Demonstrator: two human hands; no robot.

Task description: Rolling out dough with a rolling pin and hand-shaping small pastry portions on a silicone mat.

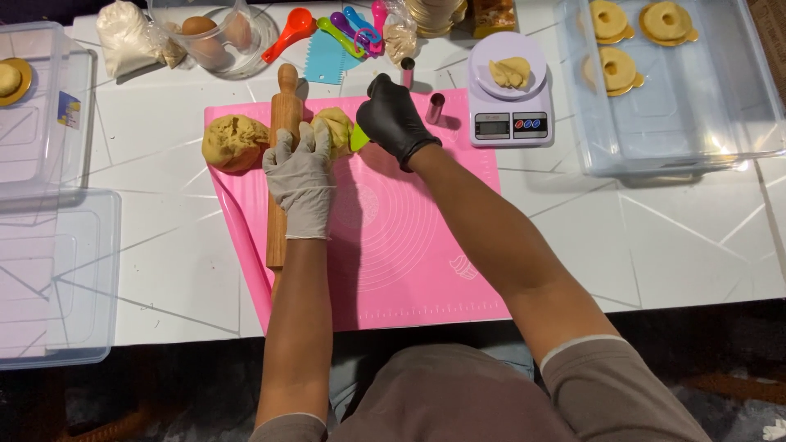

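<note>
We are looking down at a white worktop point(671, 237) with a pink silicone baking mat point(393, 245) spread across it. Our left hand point(300, 176), in a pale grey glove, is lying flat and open over a wooden rolling pin point(281, 123) that is running up the mat's left side, and its fingertips are resting on a small lump of yellow dough point(334, 123) just beyond the pin. Our right hand point(393, 121), in a black glove, is closing around a green scraper point(359, 137), of which only a small corner is showing; the blade is pressing against the right side of that same lump, so the dough is sitting between our two hands at the mat's far edge. A larger dough ball point(234, 142) is sitting to the left of the pin, just apart from the left hand.

Two small metal cutters point(435, 107) are standing near the black glove. A kitchen scale point(508, 102) beside the mat is carrying a piece of dough. A clear plastic tray point(663, 90) at the far right is holding ring-shaped pastries on gold discs. Coloured measuring spoons point(344, 29) and a bowl of eggs point(217, 37) are lying along the far edge.
</note>
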